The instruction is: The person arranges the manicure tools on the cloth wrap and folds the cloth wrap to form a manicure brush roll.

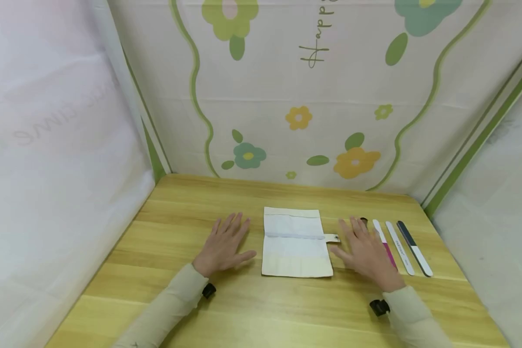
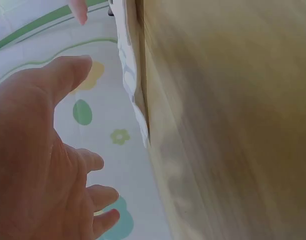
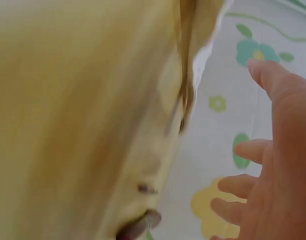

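Observation:
A cream-white fabric pouch (image 1: 296, 258) lies spread flat on the table, with a crease across its middle and a short snap tab (image 1: 332, 238) at its right side. My left hand (image 1: 222, 246), fingers spread and holding nothing, hovers to the left of the pouch. On the other side my right hand (image 1: 367, 253), also spread, is over the tabletop beside the tab and partly covers a white-and-magenta nail file (image 1: 377, 229). A small dark-tipped item (image 1: 364, 221) shows past its fingers, mostly hidden. In the left wrist view the pouch (image 2: 128, 70) appears edge-on beyond the thumb.
To the right of my right hand lie a white nail file (image 1: 399, 247) with lettering and a black-and-white nail file (image 1: 414, 249), side by side. A wooden table (image 1: 252, 314) carries everything. Printed floral cloth (image 1: 269, 96) hangs behind it, and pale cloth walls flank both sides.

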`<state>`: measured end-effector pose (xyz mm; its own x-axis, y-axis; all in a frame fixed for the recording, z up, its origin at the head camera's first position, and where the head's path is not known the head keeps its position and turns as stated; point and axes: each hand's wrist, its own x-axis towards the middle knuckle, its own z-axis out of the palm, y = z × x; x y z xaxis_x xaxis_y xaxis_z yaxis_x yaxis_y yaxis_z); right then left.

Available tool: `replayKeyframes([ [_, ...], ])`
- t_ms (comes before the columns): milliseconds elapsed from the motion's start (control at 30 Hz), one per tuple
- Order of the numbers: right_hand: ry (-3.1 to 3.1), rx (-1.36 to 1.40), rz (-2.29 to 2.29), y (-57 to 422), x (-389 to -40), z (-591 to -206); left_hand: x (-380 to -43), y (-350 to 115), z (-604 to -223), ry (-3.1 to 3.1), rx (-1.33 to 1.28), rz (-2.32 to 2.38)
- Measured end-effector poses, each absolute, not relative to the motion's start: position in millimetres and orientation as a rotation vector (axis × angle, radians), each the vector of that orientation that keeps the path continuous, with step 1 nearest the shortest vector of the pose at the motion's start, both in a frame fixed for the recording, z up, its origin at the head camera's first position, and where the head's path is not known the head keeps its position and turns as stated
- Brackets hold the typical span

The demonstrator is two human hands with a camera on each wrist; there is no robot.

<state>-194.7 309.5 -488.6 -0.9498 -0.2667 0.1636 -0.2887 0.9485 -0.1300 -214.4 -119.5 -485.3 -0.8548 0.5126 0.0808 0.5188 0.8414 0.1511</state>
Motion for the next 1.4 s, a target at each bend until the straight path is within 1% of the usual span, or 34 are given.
replayKeyframes([
  [167,-3.036,0.331,0.354,344,-205,-470,-219,-115,-485,-2.983,-0.862,-0.265],
  [333,-3.062,0.254,0.427,398,-224,-456,-229,-105,-483,-2.938,-0.953,-0.326],
  [533,-3.127,0.111,0.446,470,-244,-462,-243,-89,-482,-2.836,-1.015,-0.450],
  [733,-3.222,-0.041,0.528,521,-243,-468,-255,-74,-484,-2.858,-1.093,-0.565],
  [867,-3.245,-0.103,0.551,537,-243,-473,-265,-68,-489,-2.905,-1.117,-0.677],
  [1033,-3.238,-0.122,0.608,541,-241,-485,-274,-66,-496,-2.898,-1.160,-0.700],
  [1200,-3.215,-0.083,0.605,536,-242,-486,-277,-65,-498,-2.889,-1.168,-0.700],
  [1400,-3.244,0.046,0.540,528,-248,-478,-277,-63,-498,-2.887,-1.171,-0.691],
])
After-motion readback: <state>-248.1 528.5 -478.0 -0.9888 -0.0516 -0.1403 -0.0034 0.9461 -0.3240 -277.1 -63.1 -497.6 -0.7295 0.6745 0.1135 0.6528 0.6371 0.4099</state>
